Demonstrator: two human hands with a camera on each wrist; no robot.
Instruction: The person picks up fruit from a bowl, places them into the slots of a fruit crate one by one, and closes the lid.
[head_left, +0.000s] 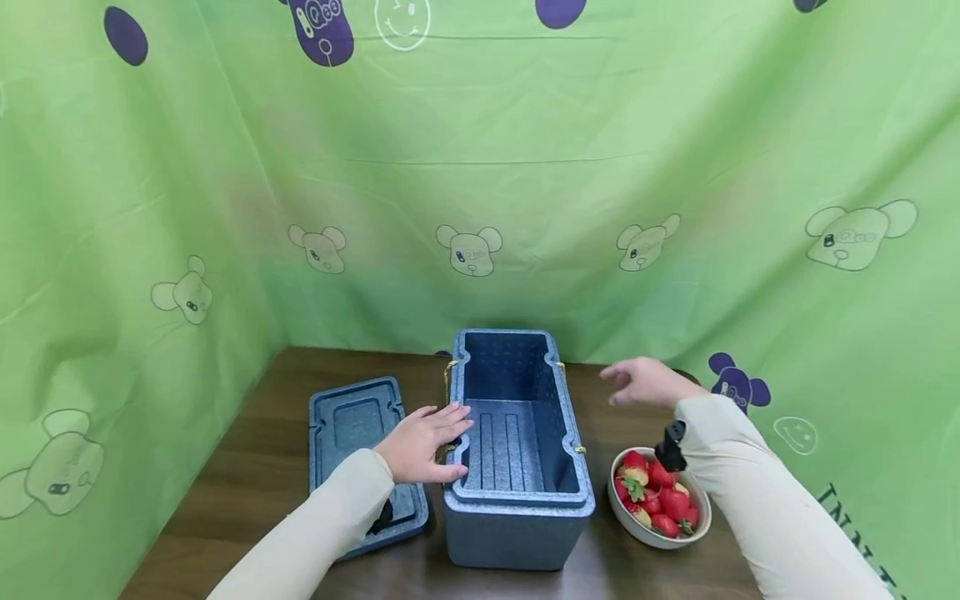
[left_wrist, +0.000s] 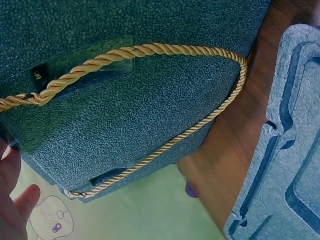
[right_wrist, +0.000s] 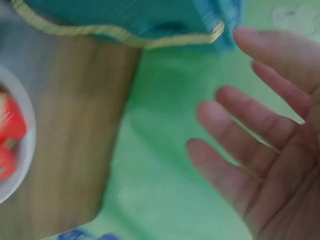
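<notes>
Foam box (head_left: 517, 537) (lower centre), lid (head_left: 356, 427) off, lower left; strawberries (head_left: 675, 503) outside, lower right. Left hand (head_left: 427, 444), right hand (head_left: 650, 383): spread, holding nothing.

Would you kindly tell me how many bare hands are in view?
2: the left hand at the left edge of the open blue rectangular foam box, the right hand to its right.

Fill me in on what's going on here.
A person's left hand is at the left side of an open blue box. Their right hand, holding nothing, is in the air to the box's right. A matching lid lies to the left, and a bowl of strawberries stands to the right.
</notes>
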